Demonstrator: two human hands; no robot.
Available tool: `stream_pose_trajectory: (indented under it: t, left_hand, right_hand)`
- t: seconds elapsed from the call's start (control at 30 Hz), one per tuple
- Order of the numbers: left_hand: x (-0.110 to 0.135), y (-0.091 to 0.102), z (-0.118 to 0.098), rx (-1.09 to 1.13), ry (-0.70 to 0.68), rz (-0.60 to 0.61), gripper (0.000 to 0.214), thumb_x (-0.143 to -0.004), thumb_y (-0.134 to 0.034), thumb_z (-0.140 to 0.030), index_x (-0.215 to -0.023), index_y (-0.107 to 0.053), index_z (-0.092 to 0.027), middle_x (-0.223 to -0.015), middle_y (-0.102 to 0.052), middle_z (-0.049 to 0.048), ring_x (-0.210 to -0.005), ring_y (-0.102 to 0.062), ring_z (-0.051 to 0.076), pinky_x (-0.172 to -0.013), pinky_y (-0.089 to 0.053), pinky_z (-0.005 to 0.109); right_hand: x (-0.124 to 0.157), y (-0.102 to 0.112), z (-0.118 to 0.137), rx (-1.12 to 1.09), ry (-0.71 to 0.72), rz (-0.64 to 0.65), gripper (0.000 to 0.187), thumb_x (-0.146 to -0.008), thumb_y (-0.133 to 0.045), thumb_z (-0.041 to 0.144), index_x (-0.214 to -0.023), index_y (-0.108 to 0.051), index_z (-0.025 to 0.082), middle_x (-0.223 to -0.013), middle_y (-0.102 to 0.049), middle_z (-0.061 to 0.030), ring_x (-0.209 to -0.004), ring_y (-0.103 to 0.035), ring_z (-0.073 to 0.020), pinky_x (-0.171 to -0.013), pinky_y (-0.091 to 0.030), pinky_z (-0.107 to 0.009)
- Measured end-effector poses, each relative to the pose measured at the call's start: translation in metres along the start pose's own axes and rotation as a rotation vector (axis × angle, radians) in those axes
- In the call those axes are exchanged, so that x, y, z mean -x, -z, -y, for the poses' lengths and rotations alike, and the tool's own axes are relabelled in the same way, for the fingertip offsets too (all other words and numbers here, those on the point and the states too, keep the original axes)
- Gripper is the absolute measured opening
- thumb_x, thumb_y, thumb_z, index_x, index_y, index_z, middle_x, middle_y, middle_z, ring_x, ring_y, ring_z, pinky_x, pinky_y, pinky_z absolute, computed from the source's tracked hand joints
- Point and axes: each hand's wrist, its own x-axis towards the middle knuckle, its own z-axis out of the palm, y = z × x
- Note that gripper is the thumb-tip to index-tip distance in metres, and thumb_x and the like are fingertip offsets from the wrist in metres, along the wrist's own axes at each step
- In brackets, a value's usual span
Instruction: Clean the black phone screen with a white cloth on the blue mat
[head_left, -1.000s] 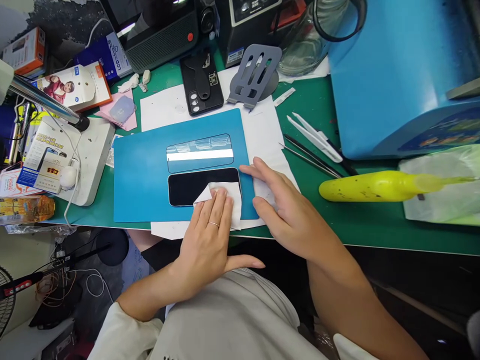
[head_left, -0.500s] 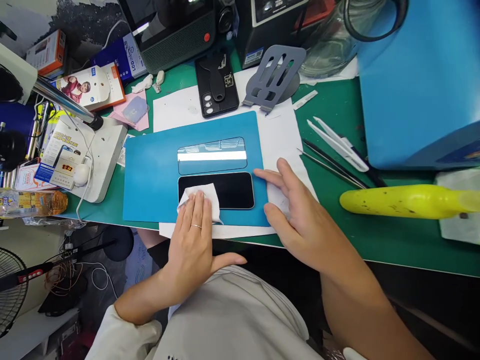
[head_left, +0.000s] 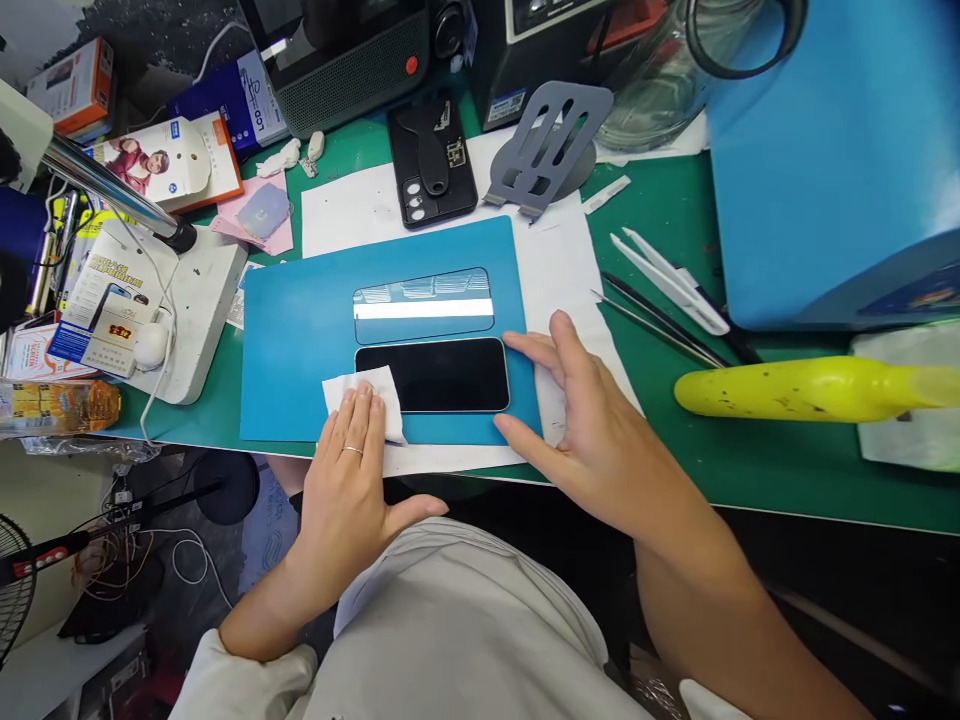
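A phone (head_left: 454,375) with a black screen lies face up on a blue mat (head_left: 292,330). Just beyond it is a clear screen protector (head_left: 424,308) with a dark border. My left hand (head_left: 349,470), fingers straight and together, presses on a folded white wipe (head_left: 382,392) and keeps hold of it. The wipe covers the phone's near left corner and spreads onto the mat. My right hand (head_left: 581,430) is open around the phone's right end, thumb and forefinger apart. Its thumb tip is by the near right corner; whether it touches the phone, I cannot tell.
A black phone case (head_left: 416,205) and a grey phone stand (head_left: 551,140) are behind the mat. Tweezers (head_left: 664,325) and a yellow bottle (head_left: 787,390) lie to the right. At left stand a white lamp base (head_left: 202,320) and a bottle of orange liquid (head_left: 67,407).
My left hand has slid left with the wipe, uncovering more of the phone's screen. My right hand has shifted slightly left, closer to the phone's right end.
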Motion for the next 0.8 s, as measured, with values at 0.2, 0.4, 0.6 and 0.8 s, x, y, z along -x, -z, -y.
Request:
stream_pose_trajectory:
  t: [0.2, 0.4, 0.6, 0.8]
  left_hand:
    - [-0.021, 0.001, 0.016, 0.021, -0.031, -0.024, 0.097, -0.103, -0.043, -0.075, -0.172, -0.016, -0.012, -0.169, -0.039, 0.0263, -0.160, -0.036, 0.040, -0.126, -0.041, 0.057]
    - [-0.032, -0.006, 0.010, -0.024, -0.019, -0.100, 0.100, -0.101, -0.041, -0.077, -0.170, -0.020, -0.007, -0.166, -0.042, 0.0291, -0.159, -0.038, 0.040, -0.125, -0.042, 0.056]
    - [-0.008, -0.003, -0.002, -0.044, -0.011, -0.052, 0.098, -0.103, -0.043, -0.073, -0.170, -0.019, -0.007, -0.165, -0.045, 0.0293, -0.158, -0.040, 0.041, -0.123, -0.043, 0.058]
    - [-0.040, -0.007, 0.016, -0.043, -0.030, -0.061, 0.087, -0.107, -0.041, -0.067, -0.169, -0.022, -0.009, -0.167, -0.042, 0.0274, -0.159, -0.039, 0.039, -0.126, -0.041, 0.057]
  right_hand:
    - [-0.001, 0.001, 0.002, -0.013, 0.002, -0.003, 0.095, -0.103, -0.059, 0.035, -0.173, 0.005, 0.034, -0.161, -0.054, -0.0126, -0.152, -0.049, -0.0341, -0.123, -0.043, -0.061]
    - [-0.001, 0.004, 0.000, -0.015, 0.013, 0.005, 0.094, -0.103, -0.059, 0.034, -0.173, 0.003, 0.036, -0.161, -0.055, -0.0108, -0.152, -0.049, -0.0327, -0.119, -0.049, -0.056]
    - [0.000, 0.003, 0.001, -0.035, -0.001, 0.006, 0.091, -0.103, -0.060, 0.036, -0.174, -0.002, 0.034, -0.160, -0.056, -0.0114, -0.151, -0.049, -0.0330, -0.116, -0.052, -0.056]
    - [0.000, 0.003, 0.001, -0.046, -0.027, 0.029, 0.089, -0.103, -0.060, 0.036, -0.174, -0.006, 0.034, -0.163, -0.053, -0.0114, -0.154, -0.048, -0.0332, -0.115, -0.055, -0.055]
